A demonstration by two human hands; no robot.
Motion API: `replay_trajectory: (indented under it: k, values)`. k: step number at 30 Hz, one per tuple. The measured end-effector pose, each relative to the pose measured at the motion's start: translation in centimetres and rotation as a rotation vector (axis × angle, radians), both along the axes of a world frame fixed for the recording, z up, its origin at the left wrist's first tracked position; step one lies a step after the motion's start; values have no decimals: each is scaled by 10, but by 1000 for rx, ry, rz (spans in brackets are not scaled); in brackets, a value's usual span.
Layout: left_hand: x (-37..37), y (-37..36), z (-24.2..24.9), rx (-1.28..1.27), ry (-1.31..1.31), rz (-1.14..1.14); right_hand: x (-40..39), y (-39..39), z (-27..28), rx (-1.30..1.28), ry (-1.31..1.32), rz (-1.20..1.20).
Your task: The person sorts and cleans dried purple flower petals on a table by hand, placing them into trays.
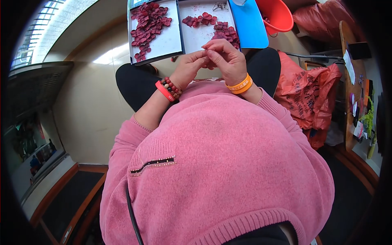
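Note:
My left hand (187, 68), with a red wristband and a beaded bracelet, meets my right hand (229, 62) above my lap. The fingertips of both are pinched together; whatever is between them is too small and covered to make out. Just beyond the hands lies a shallow white-lined box in two halves. Its left half (173, 43) holds a heap of dark red flower petals (149, 25). In the right half (192, 38) are a small row of dark red petals (200, 19) and another pile (226, 34), close to my right fingers.
A blue board (254, 28) lies right of the box, beside a red basin (277, 14). Red plastic bags (304, 92) stand by my right knee. A wooden-edged table (350, 102) with small items is at far right. A dark wiry thing (219, 6) lies at the box's far end.

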State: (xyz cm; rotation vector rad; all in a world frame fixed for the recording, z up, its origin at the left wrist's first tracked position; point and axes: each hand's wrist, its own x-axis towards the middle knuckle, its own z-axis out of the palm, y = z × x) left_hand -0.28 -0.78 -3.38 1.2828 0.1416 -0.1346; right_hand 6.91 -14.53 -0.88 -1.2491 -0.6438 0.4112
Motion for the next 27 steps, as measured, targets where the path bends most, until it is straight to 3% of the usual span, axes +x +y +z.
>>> replay_trajectory:
  k: [3,9,12,18,27]
  values:
    - [-1,-4,-3,-30,-8,-19,-2,-3,8,37,279,5]
    - [-5,-2,-3,-33,-63,200,-3,-9,-3,-201,136,42]
    - [-11,-4,-7,128,-106,105,-10,-16,-3,-281,135,94]
    - [-25,-11,-9,180,6,61,-20,-26,-16,-460,68,127]
    - [-4,-16,-9,303,49,-91,-10,-36,-36,-408,278,23]
